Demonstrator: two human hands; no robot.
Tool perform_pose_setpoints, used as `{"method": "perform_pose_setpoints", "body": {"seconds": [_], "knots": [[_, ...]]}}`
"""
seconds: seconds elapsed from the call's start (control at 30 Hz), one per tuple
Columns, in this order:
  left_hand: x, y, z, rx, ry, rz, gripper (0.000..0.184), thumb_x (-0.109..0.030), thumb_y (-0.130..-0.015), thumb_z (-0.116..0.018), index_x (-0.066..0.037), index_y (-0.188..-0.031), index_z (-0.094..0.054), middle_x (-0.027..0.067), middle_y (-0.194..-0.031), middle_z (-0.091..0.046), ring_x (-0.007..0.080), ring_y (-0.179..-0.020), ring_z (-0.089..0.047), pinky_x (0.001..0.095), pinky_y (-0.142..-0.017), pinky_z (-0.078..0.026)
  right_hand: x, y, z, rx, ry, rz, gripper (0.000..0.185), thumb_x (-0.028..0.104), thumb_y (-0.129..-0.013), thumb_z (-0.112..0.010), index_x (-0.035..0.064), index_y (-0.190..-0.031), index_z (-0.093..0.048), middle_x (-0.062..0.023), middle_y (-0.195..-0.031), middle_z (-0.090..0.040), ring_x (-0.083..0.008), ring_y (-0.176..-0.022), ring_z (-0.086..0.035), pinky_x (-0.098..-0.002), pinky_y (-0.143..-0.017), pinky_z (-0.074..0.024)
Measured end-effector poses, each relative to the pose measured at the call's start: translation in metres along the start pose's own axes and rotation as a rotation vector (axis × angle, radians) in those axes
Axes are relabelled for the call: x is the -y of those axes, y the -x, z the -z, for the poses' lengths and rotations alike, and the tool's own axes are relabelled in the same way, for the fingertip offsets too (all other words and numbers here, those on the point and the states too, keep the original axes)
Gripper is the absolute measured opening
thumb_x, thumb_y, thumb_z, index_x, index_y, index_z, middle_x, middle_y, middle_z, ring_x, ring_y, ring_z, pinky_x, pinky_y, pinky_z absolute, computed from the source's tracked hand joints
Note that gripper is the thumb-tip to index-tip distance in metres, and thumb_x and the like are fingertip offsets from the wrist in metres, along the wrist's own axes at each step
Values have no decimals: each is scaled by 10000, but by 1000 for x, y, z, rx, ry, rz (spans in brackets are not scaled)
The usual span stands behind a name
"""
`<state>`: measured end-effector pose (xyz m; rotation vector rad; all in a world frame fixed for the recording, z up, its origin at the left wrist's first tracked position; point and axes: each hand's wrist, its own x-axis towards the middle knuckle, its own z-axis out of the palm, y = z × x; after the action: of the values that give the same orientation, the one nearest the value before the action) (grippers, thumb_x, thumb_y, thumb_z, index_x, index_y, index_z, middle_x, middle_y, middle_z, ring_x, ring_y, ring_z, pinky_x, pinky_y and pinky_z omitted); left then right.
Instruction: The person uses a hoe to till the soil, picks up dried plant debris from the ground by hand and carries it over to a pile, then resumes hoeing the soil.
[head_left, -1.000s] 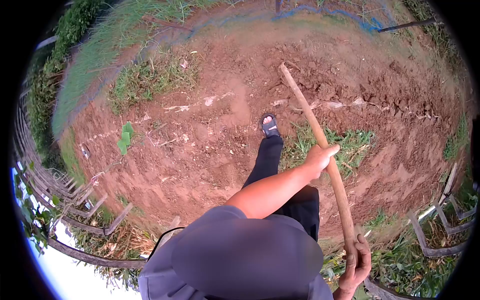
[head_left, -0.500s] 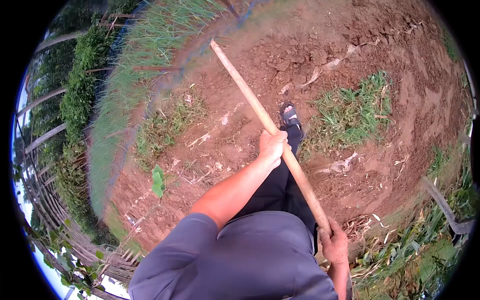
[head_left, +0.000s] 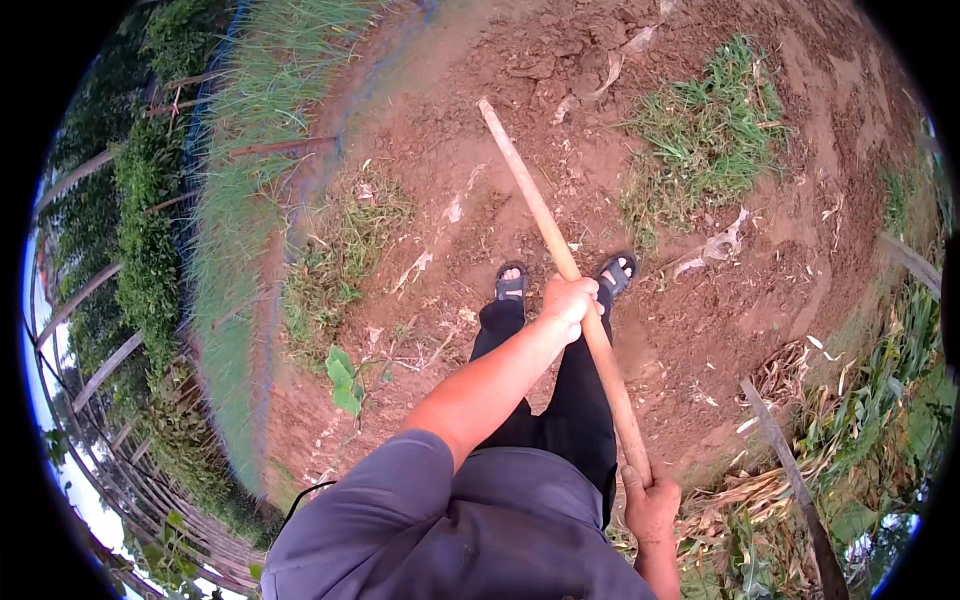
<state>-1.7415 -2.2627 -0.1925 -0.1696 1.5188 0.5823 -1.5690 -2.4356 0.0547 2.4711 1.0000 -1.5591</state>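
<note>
A long, pale wooden pole [head_left: 536, 205] runs diagonally in front of my body, its far end out over the bare soil. My left hand [head_left: 572, 306] is wrapped round the pole at about mid-length, just above my dark trousers. Lower down, beside my right hip, my right hand [head_left: 652, 506] grips the near end. No tool head shows at either end of the pole.
Both sandalled feet stand on reddish soil [head_left: 480, 385]. Grass clumps grow at the right [head_left: 710, 130] and left [head_left: 345, 235]. Tall green shoots [head_left: 250, 170] line a blue net at left. A wooden post [head_left: 790, 470] and dry leaves lie at lower right.
The pole's far end has swung right and come closer to me, with both hands still on it. My feet now both show side by side; before, only one was visible, further forward.
</note>
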Motion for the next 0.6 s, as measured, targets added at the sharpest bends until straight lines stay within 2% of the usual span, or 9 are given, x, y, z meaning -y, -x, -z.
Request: {"method": "perform_pose_setpoints", "body": {"seconds": [0.1,0.17,0.23,0.3,0.37,0.4,0.47,0.57,0.6], "knots": [[-9,18,32,-35,15,-13,131,-10,-843,-638,-37,-870,-513,110,-688,-555,250,-481,-573,426,-439,-469,-7,22,-41,-79,3,164,407,273,-852,-791,11,-1150,-696,-212,-876,-707,-386,-768,-702,-447,-703,-547],[-24,37,51,14,49,-93,201,-11,-841,-639,-65,-971,-496,89,-711,-548,234,-490,-563,397,-444,-479,-41,13,-72,-129,-7,253,416,279,-849,-794,33,-1165,-684,-210,-903,-708,-411,-811,-702,-476,-731,-552],[-39,50,70,61,131,-290,229,-9,-842,-644,-70,-998,-488,86,-737,-551,227,-495,-566,371,-450,-494,-62,-6,-98,-132,-35,378,409,283,-845,-798,53,-1156,-665,-208,-924,-708,-410,-855,-702,-495,-762,-551],[-66,70,81,64,132,-505,241,-17,-873,-633,-58,-1049,-474,89,-759,-556,216,-500,-570,359,-460,-512,-50,-47,-114,116,-4,307,411,305,-843,-793,41,-1126,-657,-228,-932,-705,-427,-898,-690,-478,-806,-543],[-89,88,83,55,125,-726,237,-29,-921,-607,-40,-1097,-448,92,-757,-554,204,-504,-572,346,-462,-524,-25,-91,-131,201,38,337,422,348,-839,-787,43,-1097,-652,-243,-947,-701,-443,-916,-681,-488,-812,-538],[-98,89,84,41,119,-732,237,-29,-921,-607,-40,-1097,-448,92,-757,-554,204,-504,-572,346,-462,-524,-9,-112,-138,199,52,363,399,367,-849,-770,48,-1051,-641,-242,-934,-698,-446,-921,-675,-500,-809,-536],[-111,76,81,-29,-11,-927,239,-41,-956,-585,-24,-1127,-420,94,-752,-549,197,-491,-571,330,-455,-532,5,-143,-140,203,61,395,384,385,-859,-754,53,-1006,-630,-242,-922,-696,-450,-927,-669,-513,-807,-534],[-76,26,58,33,38,-872,217,-36,-963,-580,-20,-1111,-423,91,-737,-543,200,-455,-559,326,-416,-519,-20,-157,-133,142,75,272,398,390,-845,-766,33,-959,-632,-252,-920,-697,-462,-916,-669,-515,-809,-533],[-34,-3,53,76,73,-717,224,-43,-953,-591,-23,-1110,-433,86,-720,-538,205,-423,-545,339,-381,-499,-54,-145,-127,115,130,201,408,392,-844,-769,21,-945,-632,-259,-911,-696,-465,-911,-670,-516,-808,-533]]}}
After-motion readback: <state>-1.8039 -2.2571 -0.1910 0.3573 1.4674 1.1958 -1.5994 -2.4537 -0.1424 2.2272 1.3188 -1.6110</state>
